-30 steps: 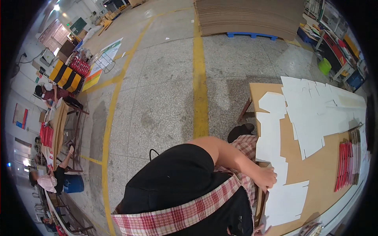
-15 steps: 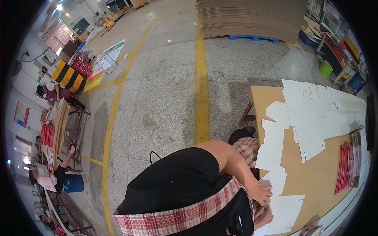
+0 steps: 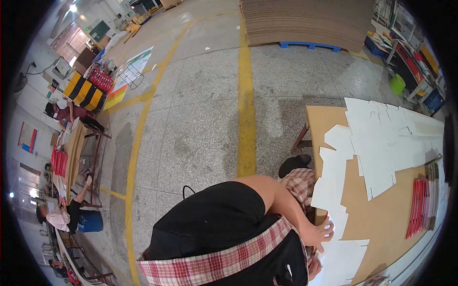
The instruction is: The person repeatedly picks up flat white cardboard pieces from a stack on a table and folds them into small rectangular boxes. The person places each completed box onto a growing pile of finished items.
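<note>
My left hand reaches over the near left edge of the work table. Its fingers are bent and spread apart beside a white card piece with a red edge. My right hand is just below it, partly hidden by my apron and clothing. Those fingers are curled at the red-edged card, and the exact grip is hard to make out. Flat white cut card lies under and beside both hands. Farther up the table are another white card piece and a large stack of white die-cut sheets.
Red folded card pieces stand in a row at the table's right. A brown cardboard stack rests on a blue pallet beyond. A green bin stands at the far right. Other people sit and stand along a table at left.
My left hand's fingers have spread from a closer curl, and a red edge now shows by it. My right hand has drawn back slightly toward my body.
</note>
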Demonstrator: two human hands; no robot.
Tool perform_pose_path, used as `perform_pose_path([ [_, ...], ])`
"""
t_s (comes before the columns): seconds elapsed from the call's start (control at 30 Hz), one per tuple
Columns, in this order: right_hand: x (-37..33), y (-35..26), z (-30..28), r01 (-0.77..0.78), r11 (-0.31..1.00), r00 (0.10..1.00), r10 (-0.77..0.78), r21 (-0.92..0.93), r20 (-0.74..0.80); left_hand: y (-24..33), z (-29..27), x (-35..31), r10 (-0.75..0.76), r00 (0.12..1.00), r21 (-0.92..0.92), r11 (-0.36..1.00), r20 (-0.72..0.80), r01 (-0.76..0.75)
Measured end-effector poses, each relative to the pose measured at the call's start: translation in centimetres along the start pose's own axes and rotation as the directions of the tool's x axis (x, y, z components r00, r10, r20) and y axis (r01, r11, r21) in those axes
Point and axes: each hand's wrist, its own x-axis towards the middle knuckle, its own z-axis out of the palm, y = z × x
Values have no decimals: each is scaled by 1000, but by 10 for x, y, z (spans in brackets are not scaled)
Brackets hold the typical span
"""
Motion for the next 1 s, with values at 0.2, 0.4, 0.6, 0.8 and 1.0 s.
perform_pose_path([
  [0.2,-48,34,38,-715,583,693,667,387,275,24,16,0,57,998,24,998,-31,-57],
  [0.4,-7,-5,34,-521,827,849,527,211,29,9,-1,-5,93,990,-316,941,-108,-123],
  [0.6,49,-36,1,-132,966,905,25,-223,-425,-18,20,21,397,869,-488,718,-297,-495],
  [0.8,82,-64,-4,10,820,987,82,-572,135,-20,-90,6,220,890,-484,875,398,1],
  [1.0,126,-55,-5,84,900,965,33,-428,259,-102,-68,-39,-313,935,46,950,166,310],
])
